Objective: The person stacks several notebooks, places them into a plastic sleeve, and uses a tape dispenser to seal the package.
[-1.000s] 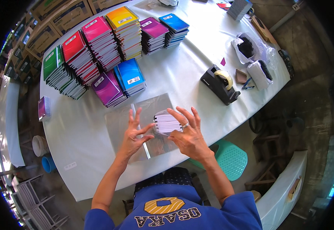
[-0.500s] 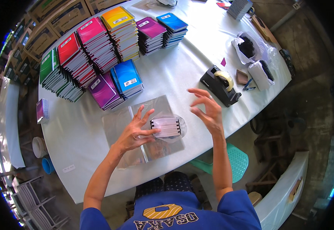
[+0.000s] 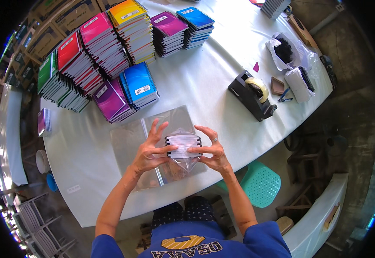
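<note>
Between my hands stands a bundle of spiral notebooks (image 3: 183, 145), seen from its page edges, with black coil ends along both sides. Transparent plastic wrap (image 3: 185, 164) surrounds it, with a loose flap towards me. My left hand (image 3: 149, 151) grips the bundle's left side, thumb and a finger against it and the upper fingers raised. The right hand (image 3: 215, 154), a ring on one finger, presses the opposite side. Under the bundle lie flat transparent plastic bags (image 3: 129, 137) on the white-covered table (image 3: 88, 172).
Tall stacks of notebooks (image 3: 105, 47) in several colours fill the far left, with shorter blue notebooks (image 3: 139, 84) and purple notebooks (image 3: 110, 101) nearer. A black tape dispenser (image 3: 249, 96) stands right, near blue-handled pliers (image 3: 285, 95) and bags of black coils (image 3: 284, 50). A green stool (image 3: 261, 185) is below the table edge.
My right hand has come down and left from the air onto the bundle's right side. The left hand stays at its left side. The view has shifted slightly.
</note>
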A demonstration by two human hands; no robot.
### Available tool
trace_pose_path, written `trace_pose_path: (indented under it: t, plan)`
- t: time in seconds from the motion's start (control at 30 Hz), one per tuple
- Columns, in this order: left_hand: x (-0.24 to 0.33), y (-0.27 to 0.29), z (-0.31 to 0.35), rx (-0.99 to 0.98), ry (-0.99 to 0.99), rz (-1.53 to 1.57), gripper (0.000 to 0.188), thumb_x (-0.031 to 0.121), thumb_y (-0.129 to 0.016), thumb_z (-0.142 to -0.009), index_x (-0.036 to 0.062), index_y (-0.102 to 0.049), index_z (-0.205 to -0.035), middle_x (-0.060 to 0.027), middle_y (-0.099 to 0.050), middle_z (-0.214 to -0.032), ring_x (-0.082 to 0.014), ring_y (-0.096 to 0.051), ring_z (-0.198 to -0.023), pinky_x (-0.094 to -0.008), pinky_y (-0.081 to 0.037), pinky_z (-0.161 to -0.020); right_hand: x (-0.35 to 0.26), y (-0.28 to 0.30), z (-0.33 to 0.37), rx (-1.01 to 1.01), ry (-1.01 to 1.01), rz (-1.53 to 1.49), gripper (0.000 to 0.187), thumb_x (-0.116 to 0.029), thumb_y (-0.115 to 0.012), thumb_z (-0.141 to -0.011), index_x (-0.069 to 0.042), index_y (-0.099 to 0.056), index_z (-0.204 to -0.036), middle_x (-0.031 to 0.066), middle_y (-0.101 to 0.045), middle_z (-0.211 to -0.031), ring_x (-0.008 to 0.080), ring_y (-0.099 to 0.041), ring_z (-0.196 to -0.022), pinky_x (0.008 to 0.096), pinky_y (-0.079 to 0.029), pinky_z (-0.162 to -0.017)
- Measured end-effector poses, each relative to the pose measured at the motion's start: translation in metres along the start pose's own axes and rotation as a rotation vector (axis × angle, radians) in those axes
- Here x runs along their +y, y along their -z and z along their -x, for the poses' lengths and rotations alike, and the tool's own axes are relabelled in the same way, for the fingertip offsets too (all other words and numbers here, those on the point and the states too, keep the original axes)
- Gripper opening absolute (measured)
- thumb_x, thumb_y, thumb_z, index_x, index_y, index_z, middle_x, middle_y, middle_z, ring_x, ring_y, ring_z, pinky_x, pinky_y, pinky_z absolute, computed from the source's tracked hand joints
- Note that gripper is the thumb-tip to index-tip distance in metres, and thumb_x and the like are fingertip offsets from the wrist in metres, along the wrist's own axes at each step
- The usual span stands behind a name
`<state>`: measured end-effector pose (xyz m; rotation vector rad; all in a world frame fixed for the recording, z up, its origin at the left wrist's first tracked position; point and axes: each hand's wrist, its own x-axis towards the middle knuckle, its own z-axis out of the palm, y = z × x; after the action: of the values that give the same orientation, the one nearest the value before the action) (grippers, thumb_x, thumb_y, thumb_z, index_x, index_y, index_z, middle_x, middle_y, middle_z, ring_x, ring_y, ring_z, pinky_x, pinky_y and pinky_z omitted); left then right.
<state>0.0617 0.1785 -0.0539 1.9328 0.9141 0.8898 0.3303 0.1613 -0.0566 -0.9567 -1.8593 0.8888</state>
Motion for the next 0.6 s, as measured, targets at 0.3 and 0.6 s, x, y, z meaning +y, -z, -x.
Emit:
trace_pose_path:
  t: [0.3,0.6]
  plan:
    - [0.017,-0.005,-0.007,0.059,-0.146,-0.322,0.053,0.03,-0.086,-0.062,0.0333,-0.071,-0.113,-0.0091,-0.031,-0.154,-0.0397,-0.014,-0.146,-0.0524,-0.023,-0.115,-0.021,0.007,-0.013,-0.031,-0.032,-0.081,0.037,-0.03,-0.081,-0.069,-0.023,-0.075,-0.104,0.0107,-0.046,-0.144,0.0331,-0.04,-0.131,0.0463,-0.033,-0.108]
    - [-0.006,-0.017,0.019,0.17,-0.06,-0.079,0.069,0.023,-0.088,-0.058,0.0346,-0.065,-0.122,-0.0107,-0.022,-0.158,-0.0407,-0.011,-0.146,-0.0525,-0.023,-0.115,-0.017,0.028,-0.02,-0.046,0.019,-0.167,0.052,-0.063,-0.058,-0.082,-0.025,-0.071,-0.114,0.0129,-0.044,-0.145,0.0341,-0.037,-0.132,0.048,-0.025,-0.111]
